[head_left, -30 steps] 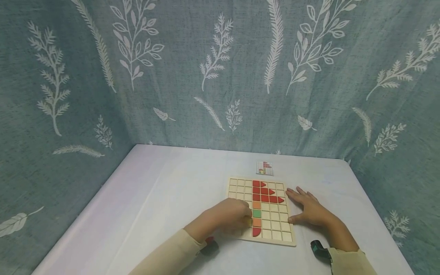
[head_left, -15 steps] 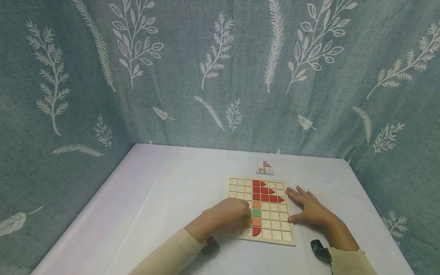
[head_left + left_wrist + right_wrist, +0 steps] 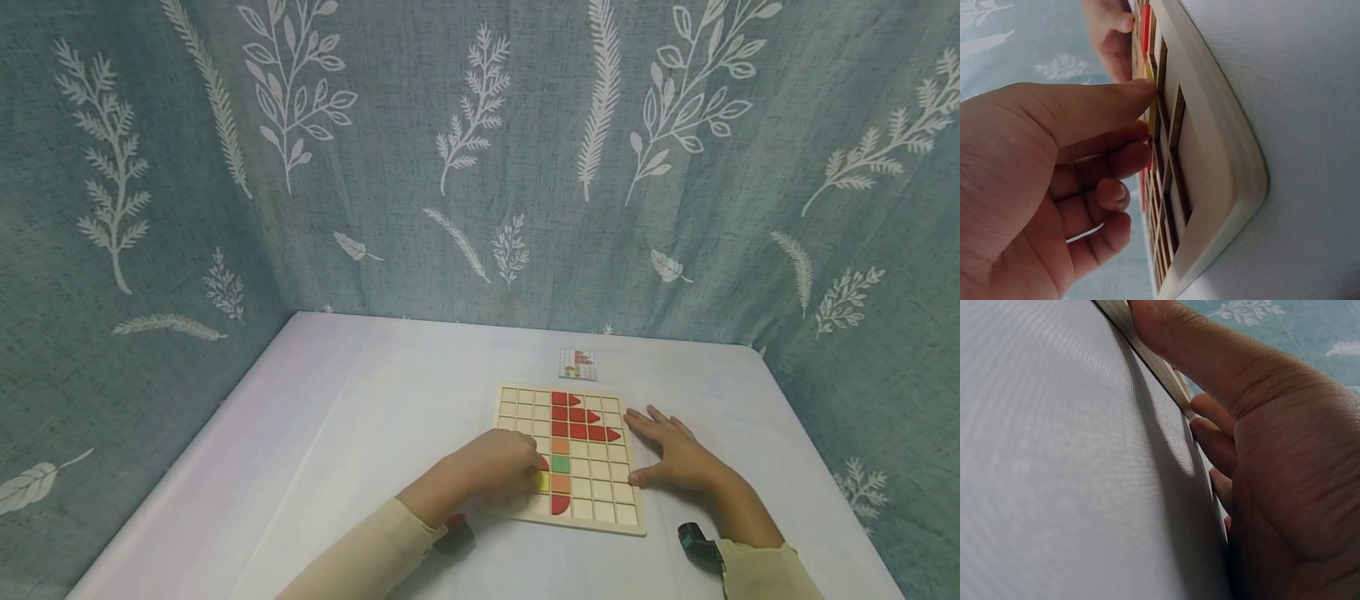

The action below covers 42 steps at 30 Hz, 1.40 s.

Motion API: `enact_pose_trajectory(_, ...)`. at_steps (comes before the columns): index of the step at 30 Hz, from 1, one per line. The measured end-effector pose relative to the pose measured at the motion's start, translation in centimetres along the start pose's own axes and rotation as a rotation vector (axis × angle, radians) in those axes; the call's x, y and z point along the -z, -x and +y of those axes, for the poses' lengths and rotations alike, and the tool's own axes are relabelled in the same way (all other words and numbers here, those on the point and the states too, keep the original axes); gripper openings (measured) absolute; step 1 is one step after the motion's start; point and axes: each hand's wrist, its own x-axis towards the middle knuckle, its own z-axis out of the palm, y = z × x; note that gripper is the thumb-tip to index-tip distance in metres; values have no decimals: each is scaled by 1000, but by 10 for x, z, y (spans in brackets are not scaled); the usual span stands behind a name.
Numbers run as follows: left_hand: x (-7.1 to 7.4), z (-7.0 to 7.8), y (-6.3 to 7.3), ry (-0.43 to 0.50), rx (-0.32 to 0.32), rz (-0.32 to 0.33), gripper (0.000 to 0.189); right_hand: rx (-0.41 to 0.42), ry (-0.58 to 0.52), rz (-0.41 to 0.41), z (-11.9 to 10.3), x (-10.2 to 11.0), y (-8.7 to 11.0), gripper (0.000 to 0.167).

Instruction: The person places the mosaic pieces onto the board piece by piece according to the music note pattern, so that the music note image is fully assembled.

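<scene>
A pale wooden grid board (image 3: 600,492) lies on the white table. My left hand (image 3: 491,462) is over its left part, thumb and forefinger pinching at a yellow tile (image 3: 542,481) low in the grid. The other fingers curl loosely in the left wrist view. Just above that tile shows a red rounded piece (image 3: 543,463), partly hidden by the fingers. Beside them run a green tile (image 3: 560,464) and an orange tile (image 3: 560,483), with a red quarter-round (image 3: 559,505) below. My right hand (image 3: 675,450) spreads along the board's right edge, thumb and fingertips at its rim.
Rows of red tiles (image 3: 577,432) with pointed ends fill cells near the board's top. A small pattern card (image 3: 577,365) lies behind it. Dark wrist devices (image 3: 697,546) sit below the forearms, with a red bit (image 3: 455,521) by the left one. Leaf-patterned cloth (image 3: 390,167) hangs behind.
My left hand has shifted slightly left, uncovering the red rounded piece and more of the yellow tile. The right hand stays at the board's edge.
</scene>
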Motion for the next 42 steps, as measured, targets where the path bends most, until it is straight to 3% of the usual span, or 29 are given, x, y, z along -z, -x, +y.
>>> enact_pose_trajectory(9,4,-4,8,-26,13,-15,5,0,3,-3,-1,1,-1,116)
enact_pose_trajectory(17,6,-23,23,-24,-6,5,7,-9,-1,-17,0,3,0,115)
enact_pose_trajectory(23,13,-35,41,45,99,-17,3,1,-11,2,5,1,-1,115)
enact_pose_trajectory(27,15,-42,55,84,179,-39,16,23,-20,8,5,-1,-1,115)
enact_pose_trajectory(36,17,-57,81,76,75,-22,21,33,-20,8,4,-2,-1,114)
enact_pose_trajectory(42,13,-58,96,136,100,-16,20,12,-10,7,3,-1,-1,115)
